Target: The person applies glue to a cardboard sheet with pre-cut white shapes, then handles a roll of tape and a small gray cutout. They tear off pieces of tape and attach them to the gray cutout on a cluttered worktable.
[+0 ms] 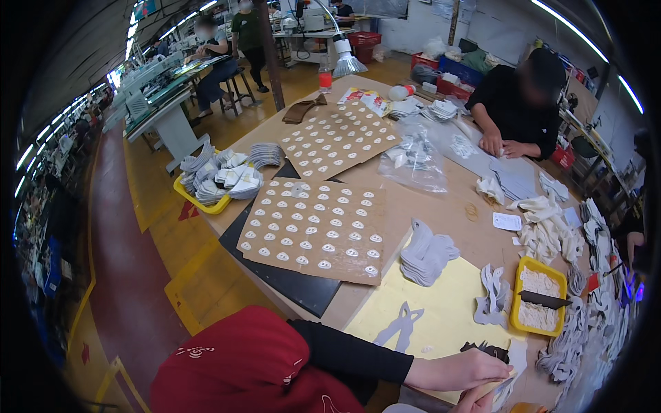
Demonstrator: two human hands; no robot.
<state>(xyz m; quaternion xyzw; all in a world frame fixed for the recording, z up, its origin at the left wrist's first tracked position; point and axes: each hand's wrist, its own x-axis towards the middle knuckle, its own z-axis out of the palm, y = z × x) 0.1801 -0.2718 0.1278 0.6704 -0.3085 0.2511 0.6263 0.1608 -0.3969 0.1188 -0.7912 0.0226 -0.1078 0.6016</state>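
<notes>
My left hand (pixel 458 369) reaches in from the left in a black sleeve, its fingers pinched at the edge of a pale grey fabric piece (pixel 518 359). Just below it, my right hand (pixel 476 400) shows only in part, its fingers closed at the lower side of that same piece. Dark brown cut pieces (pixel 485 350) lie right behind my left fingers. On the yellow sheet (pixel 365 320) rests a grey forked cut-out (pixel 401 325). Farther off is a stack of grey fabric pieces (pixel 427 253), with more curved grey cut-outs (pixel 491 296) to its right.
A yellow divided tray (pixel 514 313) holds small pale pieces at right. Two brown boards (pixel 313 237) (pixel 337 138) carry rows of white oval patches. A yellow basket (pixel 219 206) of grey pieces stands at the left table edge. A co-worker (pixel 520 103) works across the table.
</notes>
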